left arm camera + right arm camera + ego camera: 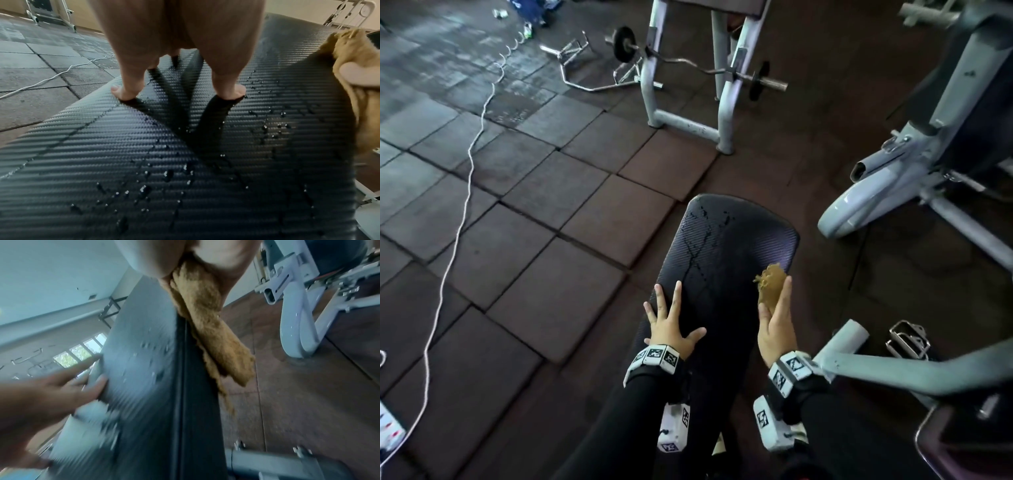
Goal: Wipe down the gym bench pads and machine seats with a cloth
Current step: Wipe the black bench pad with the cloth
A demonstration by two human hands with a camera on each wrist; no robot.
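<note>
The floor point(527, 192) is laid with square rubber tiles, grey to the far left of the bench pad and reddish brown nearer it. The bench pad point(722, 260) is black with a ribbed, woven-looking texture, and water drops point(166, 175) lie scattered along its middle and far end.

The left hand point(671, 325) rests flat on the near left part of the bench pad, fingers point(125, 87) spread and straight, their tips pressing the surface. The right hand point(777, 325) is at the pad's right edge, gripping a bunched tan cloth point(770, 277); the cloth sits at that edge and part of it hangs down the pad's side, as the right wrist view shows.

A white cable point(469, 164) runs across the tiles well to the left of the bench pad, ending near a power strip point(390, 425) at the lower left. Beyond the pad's far end stands a pale metal frame point(688, 116), with a curl bar point(688, 65) carrying small plates resting against its uprights and loose metal handles point(575, 51) on the floor to its left. To the right of the pad stands a pale grey machine point(914, 164), and a grey tube point(887, 363) of another frame lies just beside the right wrist, with a metal pedal point(907, 339) near it.
</note>
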